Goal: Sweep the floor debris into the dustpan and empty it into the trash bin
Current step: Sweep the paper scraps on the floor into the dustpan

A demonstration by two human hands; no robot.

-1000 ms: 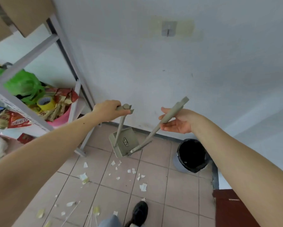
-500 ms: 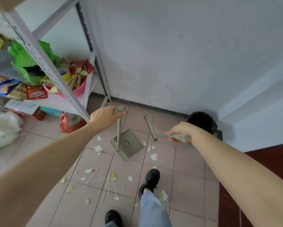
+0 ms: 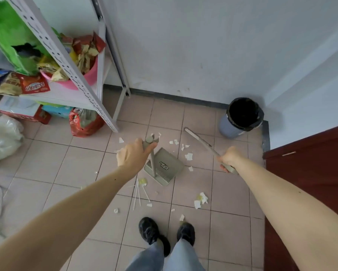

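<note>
My left hand (image 3: 132,156) grips the top of the upright handle of a grey-green dustpan (image 3: 165,167), whose pan rests on the pink tiled floor. My right hand (image 3: 227,160) holds the end of a grey-green broom (image 3: 200,140); its shaft slants up and left toward the wall, its head near the floor. Torn white paper scraps (image 3: 188,156) and thin white sticks (image 3: 137,193) lie scattered around the pan. A crumpled paper wad (image 3: 201,199) lies nearer my feet. A grey trash bin with a black liner (image 3: 242,116) stands against the wall at the right.
A metal shelf rack (image 3: 82,81) with snack bags and a pink tub fills the left. A red bag (image 3: 84,122) sits at its foot, a white plastic bag (image 3: 2,137) at far left. A dark red door (image 3: 308,173) is at right. My black shoes (image 3: 150,229) stand below.
I have stepped back and my view has tilted down. The dustpan was lowered from mid-air to the floor. The broom has swung out to the right, away from the pan.
</note>
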